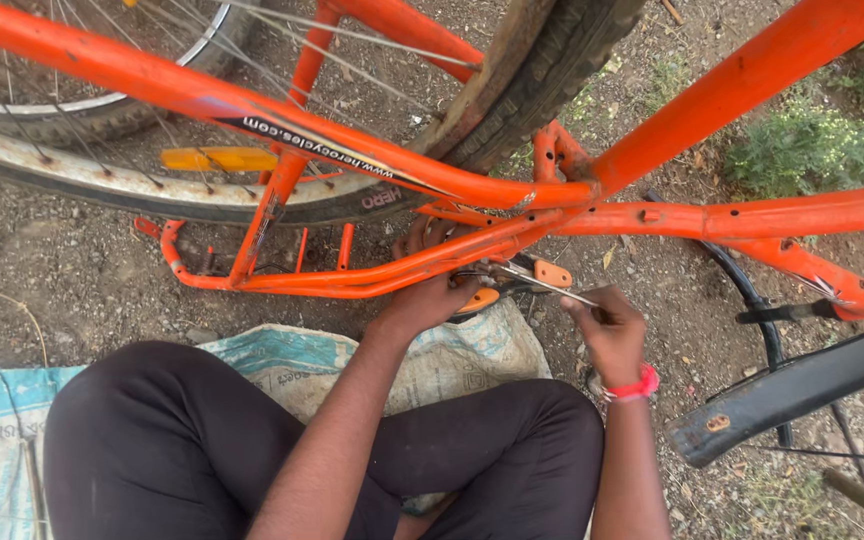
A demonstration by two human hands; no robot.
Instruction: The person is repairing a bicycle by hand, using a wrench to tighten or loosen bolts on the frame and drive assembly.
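A single head-worn camera looks steeply down, close over the person's lap, at the orange bicycle frame [512, 190] and dirt ground [72, 290].

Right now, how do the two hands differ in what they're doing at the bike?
The left hand is wrapped around the orange frame tube, fingers curled over it; the right hand is clear of the frame and pinches a thin metal tool. Only the right hand's wrist wears a red band. Both are bare and work near the orange pedal.
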